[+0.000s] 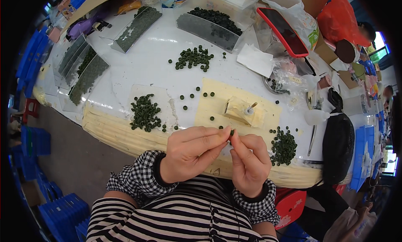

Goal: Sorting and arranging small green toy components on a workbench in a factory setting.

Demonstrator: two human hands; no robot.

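Item: small dark green disc [231, 133], pinched between my left hand [190, 152] and right hand [249, 162], both grips closed on it, raised above worktop [146, 70] edge for close handling; heaps sorted alongside.

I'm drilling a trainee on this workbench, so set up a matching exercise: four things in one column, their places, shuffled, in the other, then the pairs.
Things:
1. phone with the red case
2. small dark green disc
3. black pouch
4. blue crates

Places:
A. on the floor, lower left
B. far side of the table, right of middle
C. pinched between the left hand and the right hand
D. right end of the table

Pairs: 1-B, 2-C, 3-D, 4-A
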